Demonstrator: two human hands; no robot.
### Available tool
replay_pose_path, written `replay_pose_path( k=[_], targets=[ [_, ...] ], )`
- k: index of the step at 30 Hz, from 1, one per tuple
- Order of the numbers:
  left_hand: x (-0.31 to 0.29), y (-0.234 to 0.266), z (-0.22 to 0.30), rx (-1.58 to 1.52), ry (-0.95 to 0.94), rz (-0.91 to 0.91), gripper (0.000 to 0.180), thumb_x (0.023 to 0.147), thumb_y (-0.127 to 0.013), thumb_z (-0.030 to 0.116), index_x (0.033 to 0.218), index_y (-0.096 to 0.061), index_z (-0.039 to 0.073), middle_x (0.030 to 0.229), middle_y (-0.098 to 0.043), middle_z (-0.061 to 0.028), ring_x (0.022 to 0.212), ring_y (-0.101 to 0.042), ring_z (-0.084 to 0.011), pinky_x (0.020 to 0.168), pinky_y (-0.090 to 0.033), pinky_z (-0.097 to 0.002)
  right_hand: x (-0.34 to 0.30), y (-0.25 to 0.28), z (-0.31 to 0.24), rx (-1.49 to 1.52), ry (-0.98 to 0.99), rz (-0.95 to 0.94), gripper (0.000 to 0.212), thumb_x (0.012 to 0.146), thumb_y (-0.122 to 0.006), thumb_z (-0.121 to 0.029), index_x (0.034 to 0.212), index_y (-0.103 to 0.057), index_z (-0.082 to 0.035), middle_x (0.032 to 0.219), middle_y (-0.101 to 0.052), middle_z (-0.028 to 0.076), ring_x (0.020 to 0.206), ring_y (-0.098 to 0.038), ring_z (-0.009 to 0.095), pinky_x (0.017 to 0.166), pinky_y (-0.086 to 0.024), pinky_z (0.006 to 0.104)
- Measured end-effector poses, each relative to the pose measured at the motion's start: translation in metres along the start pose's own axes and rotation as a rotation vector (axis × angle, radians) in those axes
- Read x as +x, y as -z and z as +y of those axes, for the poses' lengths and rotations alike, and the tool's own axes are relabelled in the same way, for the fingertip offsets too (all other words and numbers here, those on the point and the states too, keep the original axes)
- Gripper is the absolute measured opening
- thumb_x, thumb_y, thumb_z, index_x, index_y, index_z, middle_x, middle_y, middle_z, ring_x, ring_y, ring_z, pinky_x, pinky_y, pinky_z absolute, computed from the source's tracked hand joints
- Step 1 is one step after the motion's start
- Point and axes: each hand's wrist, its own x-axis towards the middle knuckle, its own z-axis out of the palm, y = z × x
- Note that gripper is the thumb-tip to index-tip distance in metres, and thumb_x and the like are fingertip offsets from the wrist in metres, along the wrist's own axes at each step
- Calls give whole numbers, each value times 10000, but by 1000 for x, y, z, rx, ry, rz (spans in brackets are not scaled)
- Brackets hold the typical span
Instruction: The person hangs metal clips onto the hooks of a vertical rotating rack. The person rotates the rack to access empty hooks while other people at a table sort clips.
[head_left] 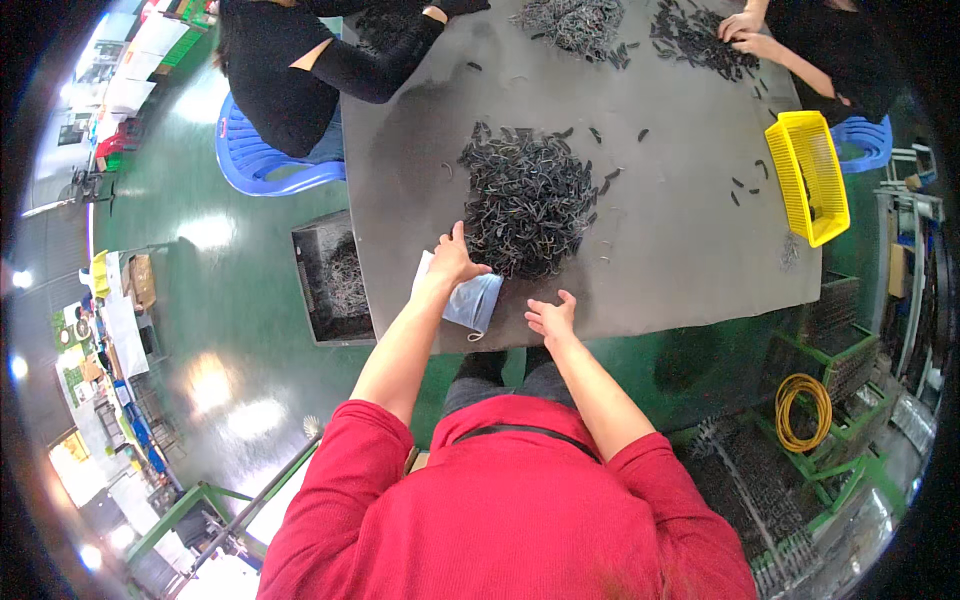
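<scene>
A heap of small black elongated pieces [530, 200] lies on the grey table in front of me. At its near left edge is my left hand [455, 259], with thumb and fingers apart and nothing visibly gripped. Partly under that hand lies a light blue face mask [474, 303] with a white ear loop, close to the table's near edge. Something white [424, 266] shows on the other side of the wrist; I cannot tell whether it belongs to the mask. My right hand [553, 317] hovers right of the mask, fingers spread, holding nothing.
Two people sit across the grey table [690, 240], at far left and far right, beside more piles of black pieces [700, 40]. A yellow basket [806, 180] stands at the right edge. A dark bin [330, 280] is left of the table; a coiled yellow hose [803, 412] hangs lower right.
</scene>
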Motion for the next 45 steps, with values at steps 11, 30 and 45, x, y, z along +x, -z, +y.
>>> replay_pose_path(
  k=[11,30,45],
  targets=[
    [22,-37,53,-46,75,128,1049,688,-762,66,1476,-73,12,1171,-465,-286,955,-603,-476,834,-526,-492,44,-83,-39,345,-80,127,776,744,-687,62,1315,-192,-112,991,-586,142,708,-611,245,607,-532,422],
    [82,74,-19,-319,-346,205,411,805,-669,306,1131,-664,56,1052,-702,-157,1016,-670,-274,889,-509,-365,35,26,-111,148,312,-48,335,872,-632,-102,1195,-556,-56,1004,-648,67,858,-663,176,671,-537,318],
    [-30,-35,-47,-216,-653,-335,305,874,-625,121,1154,-653,4,1093,-694,-143,961,-667,-226,850,-521,-338,-231,274,103,441,692,623,207,853,-650,-110,1055,-653,-66,893,-696,64,755,-685,168,619,-532,283]
  ],
)
